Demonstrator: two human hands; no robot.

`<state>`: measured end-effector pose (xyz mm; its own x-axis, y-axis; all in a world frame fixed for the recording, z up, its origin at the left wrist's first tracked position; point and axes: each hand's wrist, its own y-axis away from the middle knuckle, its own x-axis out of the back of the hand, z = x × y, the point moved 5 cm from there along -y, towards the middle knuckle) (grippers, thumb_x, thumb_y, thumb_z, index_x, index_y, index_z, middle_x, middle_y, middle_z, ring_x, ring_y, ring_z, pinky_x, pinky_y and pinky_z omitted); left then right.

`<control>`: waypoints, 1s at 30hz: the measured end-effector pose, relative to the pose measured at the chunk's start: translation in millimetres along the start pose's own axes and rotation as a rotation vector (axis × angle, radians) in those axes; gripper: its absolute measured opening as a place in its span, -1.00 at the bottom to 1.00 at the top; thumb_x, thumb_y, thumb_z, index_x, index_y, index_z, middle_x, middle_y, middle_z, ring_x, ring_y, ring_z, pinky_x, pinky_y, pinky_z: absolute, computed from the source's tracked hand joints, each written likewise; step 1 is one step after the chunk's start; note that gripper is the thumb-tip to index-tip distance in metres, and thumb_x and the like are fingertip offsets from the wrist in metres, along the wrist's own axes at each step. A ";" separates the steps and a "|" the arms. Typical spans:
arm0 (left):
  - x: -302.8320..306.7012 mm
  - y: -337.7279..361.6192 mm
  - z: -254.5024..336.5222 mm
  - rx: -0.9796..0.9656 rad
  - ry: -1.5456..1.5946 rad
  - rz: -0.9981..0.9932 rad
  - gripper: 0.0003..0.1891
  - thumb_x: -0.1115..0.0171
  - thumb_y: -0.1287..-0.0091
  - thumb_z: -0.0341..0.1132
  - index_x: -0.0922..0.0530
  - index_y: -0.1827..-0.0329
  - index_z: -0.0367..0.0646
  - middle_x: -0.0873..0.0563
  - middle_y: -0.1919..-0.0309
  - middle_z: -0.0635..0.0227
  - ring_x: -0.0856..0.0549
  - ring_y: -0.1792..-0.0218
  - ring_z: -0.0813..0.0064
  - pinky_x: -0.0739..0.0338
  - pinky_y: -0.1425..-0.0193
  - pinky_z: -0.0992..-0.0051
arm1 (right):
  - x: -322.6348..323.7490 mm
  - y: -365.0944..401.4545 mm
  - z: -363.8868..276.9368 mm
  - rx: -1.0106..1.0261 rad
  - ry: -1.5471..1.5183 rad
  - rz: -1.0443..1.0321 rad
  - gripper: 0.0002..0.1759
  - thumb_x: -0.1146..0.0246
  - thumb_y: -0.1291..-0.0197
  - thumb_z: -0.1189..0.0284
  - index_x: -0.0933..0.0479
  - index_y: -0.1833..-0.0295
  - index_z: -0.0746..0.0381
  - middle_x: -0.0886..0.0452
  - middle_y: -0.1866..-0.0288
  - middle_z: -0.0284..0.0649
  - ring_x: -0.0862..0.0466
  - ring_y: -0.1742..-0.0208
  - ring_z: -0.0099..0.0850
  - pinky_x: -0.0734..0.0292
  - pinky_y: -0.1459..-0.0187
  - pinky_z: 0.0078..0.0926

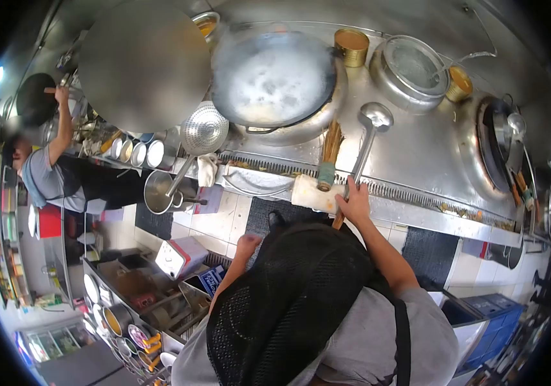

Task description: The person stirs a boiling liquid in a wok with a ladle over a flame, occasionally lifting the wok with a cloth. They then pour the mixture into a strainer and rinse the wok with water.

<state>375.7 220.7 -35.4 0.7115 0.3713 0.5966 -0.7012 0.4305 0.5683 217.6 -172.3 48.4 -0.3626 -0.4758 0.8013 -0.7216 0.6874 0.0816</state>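
Commercial restaurant kitchen. Long stainless wok range (417, 154) with big woks (272, 80) set in burner wells, ladles (369, 135), a strainer (203, 130), row of sauce tins (137, 153), tiled floor (224, 222) with mats, another cook (47, 174) down the line.

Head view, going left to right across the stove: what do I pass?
Large grey wok → perforated skimmer → wok of foamy water → brass tin → steel basin with mesh cover → small yellow cup → dark wok on the right burner. The ladle overlaps the basin; left out.
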 end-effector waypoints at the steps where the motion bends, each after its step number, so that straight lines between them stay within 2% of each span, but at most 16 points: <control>1: -14.8 0.5 -55.9 -0.066 -0.114 -0.073 -0.71 -0.25 -0.20 -0.14 -0.59 0.45 -0.22 -0.68 0.50 0.29 -0.64 0.50 0.45 -0.54 0.35 0.43 | 1.7 0.3 -0.4 0.004 -0.007 0.016 -0.15 -0.40 -0.01 0.16 -0.28 -0.42 0.17 -0.36 0.04 0.11 -0.44 -0.02 0.05 -0.42 -0.07 -0.09; 2: -28.2 8.7 -105.4 -0.134 -0.229 -0.148 -0.72 -0.21 -0.21 -0.15 -0.57 0.46 -0.21 -0.65 0.53 0.31 -0.60 0.54 0.49 -0.52 0.40 0.43 | 0.3 -0.2 1.2 0.016 0.002 0.023 -0.16 -0.40 -0.02 0.16 -0.29 -0.41 0.18 -0.36 0.04 0.13 -0.44 -0.01 0.08 -0.43 -0.06 -0.08; 4: -43.6 44.7 -155.8 0.393 1.158 -0.364 -0.76 -0.23 -0.21 -0.20 -0.52 0.51 -0.15 -0.57 0.58 0.38 -0.55 0.58 0.54 -0.41 0.53 0.46 | 0.3 0.0 1.4 0.027 0.002 0.022 -0.16 -0.40 -0.02 0.16 -0.29 -0.41 0.18 -0.36 0.04 0.13 -0.45 -0.01 0.08 -0.43 -0.06 -0.08; 5: -64.1 47.2 -178.8 0.394 1.166 -0.364 -0.76 -0.23 -0.21 -0.20 -0.52 0.51 -0.15 -0.57 0.58 0.38 -0.55 0.58 0.54 -0.41 0.53 0.46 | 0.8 -0.6 1.8 0.029 -0.004 0.025 -0.17 -0.40 -0.02 0.16 -0.29 -0.41 0.19 -0.36 0.04 0.14 -0.45 0.00 0.08 -0.43 -0.06 -0.09; 7: -87.0 41.9 -221.3 0.485 0.763 -0.047 -0.75 -0.22 -0.27 -0.20 -0.47 0.53 -0.08 -0.54 0.58 0.42 -0.55 0.57 0.56 -0.35 0.57 0.51 | -1.4 -0.5 3.9 0.040 -0.005 0.040 -0.17 -0.40 -0.02 0.16 -0.29 -0.40 0.18 -0.36 0.05 0.14 -0.45 0.00 0.08 -0.43 -0.06 -0.08; 8: -87.8 48.8 -220.7 0.493 0.769 -0.045 -0.75 -0.22 -0.27 -0.20 -0.47 0.53 -0.08 -0.54 0.58 0.42 -0.55 0.57 0.56 -0.35 0.57 0.51 | -2.3 0.9 4.1 0.049 -0.011 0.058 -0.17 -0.40 -0.02 0.16 -0.30 -0.40 0.18 -0.36 0.05 0.14 -0.45 0.00 0.08 -0.43 -0.06 -0.08; 10: -81.1 45.7 -170.7 -0.128 0.088 -0.206 -0.73 -0.21 -0.32 -0.15 -0.53 0.50 -0.08 -0.51 0.62 0.41 -0.54 0.57 0.57 -0.38 0.54 0.53 | -0.9 1.6 1.0 0.039 -0.008 0.038 -0.16 -0.40 -0.02 0.15 -0.29 -0.41 0.18 -0.36 0.05 0.14 -0.45 0.01 0.08 -0.44 -0.05 -0.08; 16: -104.1 -51.3 -128.0 0.047 0.095 -0.072 -0.72 -0.26 -0.29 -0.12 -0.71 0.26 -0.17 -0.68 0.55 0.27 -0.66 0.48 0.53 -0.55 0.33 0.42 | -2.9 -3.1 5.4 0.074 -0.010 0.062 -0.13 -0.41 0.02 0.26 -0.25 -0.44 0.20 -0.37 0.06 0.07 -0.46 0.02 0.05 -0.43 -0.04 -0.10; 19: -38.4 -20.6 -31.2 -0.051 0.221 0.096 -0.71 -0.25 -0.29 -0.13 -0.73 0.24 -0.19 -0.74 0.48 0.23 -0.70 0.42 0.49 -0.57 0.26 0.39 | 0.6 -4.0 5.1 0.005 -0.108 0.015 -0.07 -0.36 0.03 0.37 -0.14 -0.49 0.23 -0.39 0.05 0.12 -0.46 0.01 0.08 -0.41 -0.09 -0.09; 20: -35.3 -27.6 -28.7 -0.052 0.228 0.093 -0.71 -0.25 -0.29 -0.13 -0.73 0.24 -0.19 -0.74 0.48 0.23 -0.70 0.42 0.49 -0.57 0.26 0.39 | 3.4 -3.8 4.9 -0.050 -0.169 -0.006 -0.05 -0.32 0.02 0.44 -0.08 -0.52 0.25 -0.42 0.03 0.18 -0.47 -0.01 0.11 -0.39 -0.13 -0.07; 22: -31.2 -34.7 -39.9 0.112 0.311 0.023 -0.71 -0.24 -0.29 -0.14 -0.71 0.29 -0.22 -0.70 0.54 0.27 -0.66 0.49 0.51 -0.54 0.36 0.41 | 4.4 -7.0 15.2 -0.033 -0.187 0.061 -0.04 -0.27 0.03 0.50 -0.02 -0.54 0.24 -0.42 -0.04 0.24 -0.46 -0.06 0.16 -0.38 -0.16 -0.05; 25: -26.4 -31.9 -45.1 0.135 0.463 0.043 -0.72 -0.23 -0.28 -0.17 -0.69 0.36 -0.24 -0.67 0.58 0.33 -0.60 0.59 0.54 -0.46 0.51 0.45 | 18.0 -9.1 37.4 -0.075 -0.234 0.153 -0.07 -0.14 0.00 0.58 0.02 -0.56 0.24 -0.44 -0.19 0.37 -0.48 -0.16 0.23 -0.39 -0.20 -0.01; 27: -28.8 -25.1 -45.7 0.170 0.487 0.008 -0.72 -0.23 -0.27 -0.18 -0.65 0.44 -0.24 -0.62 0.62 0.37 -0.53 0.67 0.57 -0.37 0.61 0.47 | 44.5 -2.9 44.3 -0.246 -0.215 0.229 -0.13 -0.10 -0.04 0.55 -0.02 -0.54 0.27 -0.54 -0.10 0.33 -0.59 -0.03 0.21 -0.49 -0.07 -0.02; 28: -35.1 -23.4 -52.1 0.171 0.486 -0.023 -0.72 -0.23 -0.27 -0.18 -0.64 0.45 -0.24 -0.62 0.63 0.36 -0.53 0.68 0.57 -0.37 0.62 0.46 | 62.6 2.1 38.5 -0.270 -0.115 0.225 -0.23 -0.09 -0.16 0.48 -0.08 -0.52 0.30 -0.60 0.02 0.32 -0.65 0.09 0.20 -0.55 0.04 -0.05; 29: -43.1 -24.1 -63.9 0.171 0.486 -0.054 -0.71 -0.23 -0.27 -0.18 -0.63 0.47 -0.23 -0.61 0.64 0.36 -0.53 0.68 0.57 -0.37 0.62 0.45 | 67.6 6.5 47.0 -0.268 -0.103 0.227 -0.23 -0.09 -0.16 0.48 -0.08 -0.52 0.30 -0.60 0.02 0.32 -0.65 0.09 0.20 -0.55 0.04 -0.05; 30: -55.0 -31.9 -79.3 0.096 0.369 -0.155 -0.68 -0.19 -0.28 -0.15 -0.63 0.46 -0.25 -0.61 0.64 0.32 -0.56 0.66 0.49 -0.42 0.58 0.38 | 74.0 10.0 59.0 -0.270 -0.154 0.196 -0.26 -0.11 -0.21 0.43 -0.10 -0.51 0.29 -0.63 0.13 0.27 -0.66 0.21 0.11 -0.57 0.15 -0.11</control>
<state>362.6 251.8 -131.3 0.7657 0.5854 0.2664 -0.5727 0.4321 0.6966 148.7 -233.1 73.6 -0.5780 -0.3833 0.7204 -0.4553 0.8841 0.1052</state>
